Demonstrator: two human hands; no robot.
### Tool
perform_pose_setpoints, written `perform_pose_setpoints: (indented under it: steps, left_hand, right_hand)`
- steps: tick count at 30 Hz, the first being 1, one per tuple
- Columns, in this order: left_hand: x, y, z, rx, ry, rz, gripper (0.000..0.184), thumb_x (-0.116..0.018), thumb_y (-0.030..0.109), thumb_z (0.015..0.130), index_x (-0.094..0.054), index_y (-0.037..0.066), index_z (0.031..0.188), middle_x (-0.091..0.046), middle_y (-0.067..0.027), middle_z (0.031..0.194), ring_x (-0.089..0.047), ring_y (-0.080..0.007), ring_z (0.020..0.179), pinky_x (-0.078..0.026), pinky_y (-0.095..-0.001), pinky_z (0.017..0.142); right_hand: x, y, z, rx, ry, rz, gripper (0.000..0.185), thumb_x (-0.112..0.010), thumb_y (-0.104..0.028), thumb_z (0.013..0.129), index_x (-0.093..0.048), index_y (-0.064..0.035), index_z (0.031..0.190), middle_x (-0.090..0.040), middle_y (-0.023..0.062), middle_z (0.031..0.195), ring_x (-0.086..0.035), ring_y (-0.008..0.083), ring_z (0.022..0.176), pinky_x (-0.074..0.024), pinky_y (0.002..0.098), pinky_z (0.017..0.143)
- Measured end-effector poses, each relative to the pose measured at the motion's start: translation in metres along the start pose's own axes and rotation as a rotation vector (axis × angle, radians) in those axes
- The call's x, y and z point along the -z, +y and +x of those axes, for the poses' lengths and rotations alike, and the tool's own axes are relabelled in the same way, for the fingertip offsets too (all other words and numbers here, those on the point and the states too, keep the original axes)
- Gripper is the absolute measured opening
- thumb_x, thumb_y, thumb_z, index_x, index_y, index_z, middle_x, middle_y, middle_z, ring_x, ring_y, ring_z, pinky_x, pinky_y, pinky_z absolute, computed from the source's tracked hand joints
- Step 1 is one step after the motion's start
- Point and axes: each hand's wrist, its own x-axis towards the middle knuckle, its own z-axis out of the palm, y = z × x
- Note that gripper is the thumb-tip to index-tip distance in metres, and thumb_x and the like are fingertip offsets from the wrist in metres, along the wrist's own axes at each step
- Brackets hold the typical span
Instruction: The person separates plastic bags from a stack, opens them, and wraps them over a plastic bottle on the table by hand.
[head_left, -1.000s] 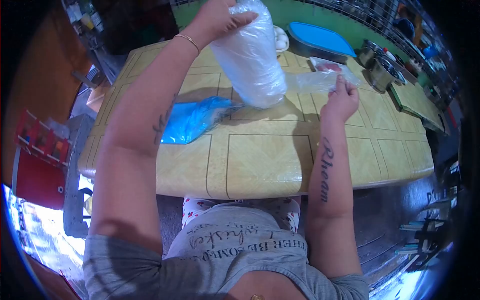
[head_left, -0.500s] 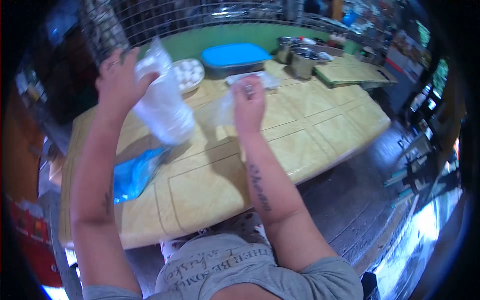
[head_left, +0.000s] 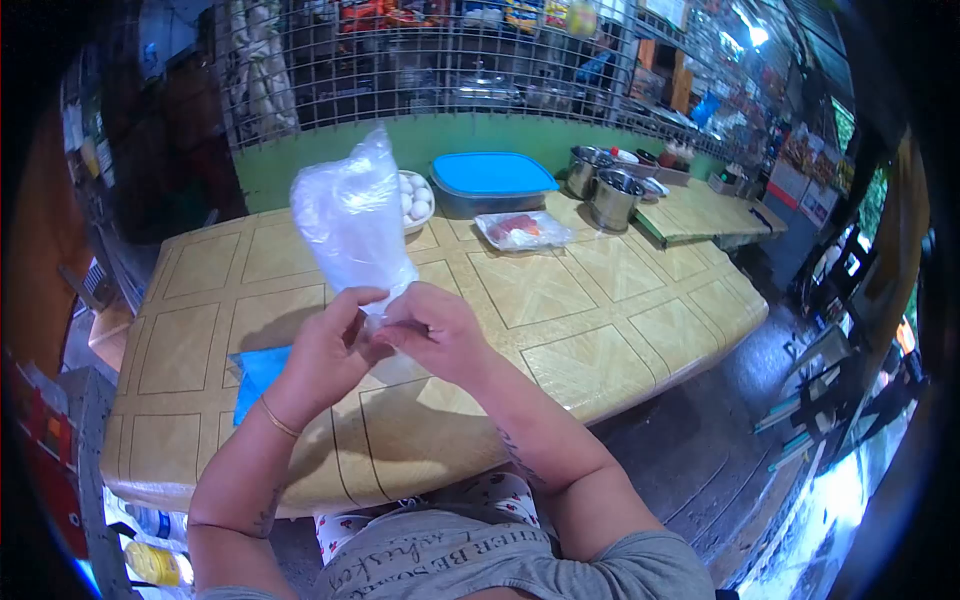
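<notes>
My left hand (head_left: 340,345) and my right hand (head_left: 435,330) meet over the near middle of the table, fingertips pinched together on the narrow lower end of a clear plastic bag (head_left: 352,215). The bag's wrinkled, whitish body rises away from me beyond the fingers. Whether its far end touches the table, I cannot tell. Thin film also shows just below my fingertips. A blue plastic packet (head_left: 262,375) lies on the table beside my left wrist, partly covered by it.
Behind the bag stands a bowl of white eggs (head_left: 414,200). Along the back are a blue-lidded container (head_left: 493,172), a wrapped tray of red meat (head_left: 520,232) and metal pots (head_left: 614,200). A wooden board (head_left: 690,212) lies at right on the patterned table (head_left: 590,375). Wire mesh rises behind.
My left hand has come down from the bag's upper part, and my right hand has moved left from near the meat tray. Both now pinch the bag's lower end. The view has tilted up.
</notes>
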Motion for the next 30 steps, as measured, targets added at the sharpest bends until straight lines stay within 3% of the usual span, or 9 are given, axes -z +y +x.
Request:
perform_pose_setpoints:
  steps: [3,4,7,10,14,17,20,23,30]
  left_hand:
    - [0.024,-0.029,-0.002,-0.024,-0.001,0.041,0.026,-0.076,0.005,0.079,-0.067,0.002,0.103,-0.063,-0.0044,0.072,-0.057,-0.0084,0.067,-0.047,-0.0263,0.062]
    - [0.030,-0.025,-0.003,0.066,0.029,-0.003,0.011,-0.076,0.006,0.081,-0.070,0.000,0.088,-0.068,-0.0053,0.080,-0.058,-0.0078,0.070,-0.048,-0.0254,0.065]
    - [0.038,-0.053,-0.005,0.166,0.168,-0.217,0.012,-0.074,0.009,0.086,-0.070,0.001,0.094,-0.068,-0.0035,0.084,-0.059,-0.0076,0.074,-0.050,-0.0245,0.068]
    - [0.048,-0.073,-0.008,0.237,0.095,-0.412,0.010,-0.067,0.009,0.092,-0.067,-0.001,0.096,-0.065,-0.0012,0.085,-0.060,-0.0075,0.080,-0.050,-0.0235,0.073]
    - [0.057,-0.096,-0.006,0.177,0.095,-0.341,0.012,-0.060,0.014,0.098,-0.058,0.003,0.094,-0.055,0.0027,0.079,-0.049,-0.0066,0.072,-0.045,-0.0225,0.067]
    - [0.057,-0.109,-0.006,0.152,0.141,-0.365,0.015,-0.061,0.017,0.098,-0.059,0.003,0.095,-0.055,0.0021,0.080,-0.049,-0.0062,0.074,-0.045,-0.0229,0.069]
    - [0.058,-0.103,-0.009,0.054,0.225,-0.455,0.018,-0.063,0.020,0.097,-0.059,0.002,0.096,-0.057,0.0009,0.085,-0.051,-0.0063,0.079,-0.045,-0.0228,0.073]
    - [0.054,-0.086,-0.012,-0.004,0.317,-0.317,0.019,-0.068,0.019,0.094,-0.060,0.002,0.099,-0.060,0.0005,0.090,-0.052,-0.0061,0.084,-0.046,-0.0225,0.076]
    - [0.052,-0.097,-0.010,0.206,0.142,-0.369,0.012,-0.069,0.008,0.091,-0.064,0.002,0.100,-0.063,0.0000,0.090,-0.055,-0.0075,0.084,-0.048,-0.0236,0.077]
  right_hand:
    - [-0.005,0.004,0.001,-0.262,0.064,0.075,0.012,-0.078,-0.002,0.080,-0.068,-0.0030,0.088,-0.063,0.0016,0.076,-0.059,0.0090,0.067,-0.0464,0.0254,0.060]
    - [-0.008,0.003,0.005,-0.366,0.113,0.131,0.011,-0.077,-0.005,0.082,-0.069,-0.0027,0.088,-0.063,-0.0002,0.075,-0.058,0.0071,0.068,-0.0463,0.0239,0.060]
    - [-0.011,-0.008,0.023,-0.677,0.139,0.094,0.010,-0.075,-0.012,0.087,-0.069,-0.0035,0.089,-0.059,-0.0040,0.068,-0.055,0.0040,0.063,-0.0427,0.0202,0.057]
    - [-0.016,-0.008,0.032,-0.778,0.081,0.165,0.013,-0.073,-0.014,0.088,-0.067,-0.0028,0.087,-0.059,-0.0021,0.068,-0.051,0.0051,0.059,-0.0418,0.0219,0.054]
    - [-0.036,-0.005,0.043,-0.765,0.061,0.039,0.017,-0.073,-0.017,0.089,-0.064,-0.0021,0.086,-0.056,-0.0032,0.066,-0.048,0.0038,0.057,-0.0388,0.0224,0.052]
    - [-0.045,0.005,0.044,-0.797,0.057,-0.020,0.015,-0.072,-0.015,0.090,-0.065,-0.0019,0.088,-0.057,-0.0025,0.069,-0.049,0.0037,0.061,-0.0393,0.0217,0.055]
    - [-0.058,0.021,0.035,-0.486,0.092,0.011,0.010,-0.070,-0.011,0.091,-0.066,-0.0022,0.092,-0.059,-0.0022,0.073,-0.052,0.0038,0.067,-0.0405,0.0208,0.059]
    - [-0.067,0.022,0.031,-0.334,0.114,0.089,0.008,-0.069,-0.008,0.092,-0.066,-0.0026,0.096,-0.061,-0.0021,0.078,-0.053,0.0040,0.071,-0.0427,0.0201,0.062]
    - [-0.053,0.012,0.024,-0.527,0.273,0.170,0.012,-0.069,-0.013,0.094,-0.062,-0.0033,0.097,-0.058,-0.0025,0.077,-0.052,0.0033,0.062,-0.0421,0.0191,0.053]
